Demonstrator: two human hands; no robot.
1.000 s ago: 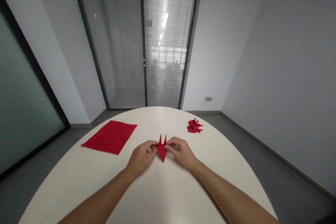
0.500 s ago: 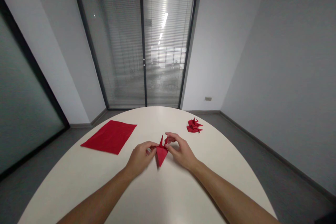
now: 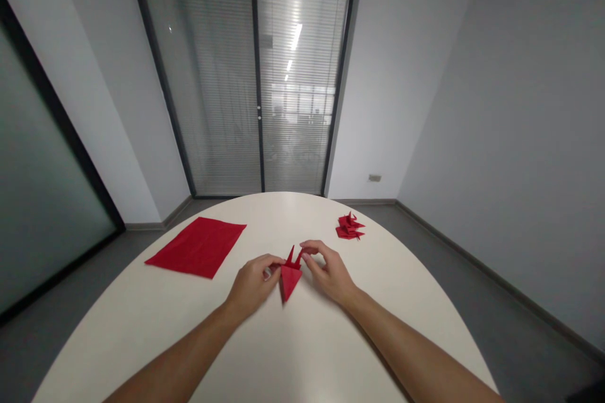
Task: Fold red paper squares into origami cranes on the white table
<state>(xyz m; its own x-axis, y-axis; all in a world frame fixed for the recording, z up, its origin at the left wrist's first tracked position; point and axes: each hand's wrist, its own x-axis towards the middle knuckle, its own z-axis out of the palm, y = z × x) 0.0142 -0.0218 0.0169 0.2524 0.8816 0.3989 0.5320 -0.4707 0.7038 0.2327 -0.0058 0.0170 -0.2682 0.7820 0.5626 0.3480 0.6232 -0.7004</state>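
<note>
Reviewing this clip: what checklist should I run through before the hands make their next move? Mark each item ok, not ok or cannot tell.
1. Left hand holding the folded paper by its left side: ok.
2. Right hand pinching the right spike: cannot tell; it is at the tip, contact too small to see.
3. Both spikes pointing away from the person: ok.
4. Red sheet apart from the hands: ok, lying to the left.
5. Red folded pieces apart from the right hand: ok.
6. Creases sharp: cannot tell.

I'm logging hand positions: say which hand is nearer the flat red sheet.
Left. The left hand sits right of the flat red sheet, not touching it; the right hand is farther right, across the held folded paper.
</note>
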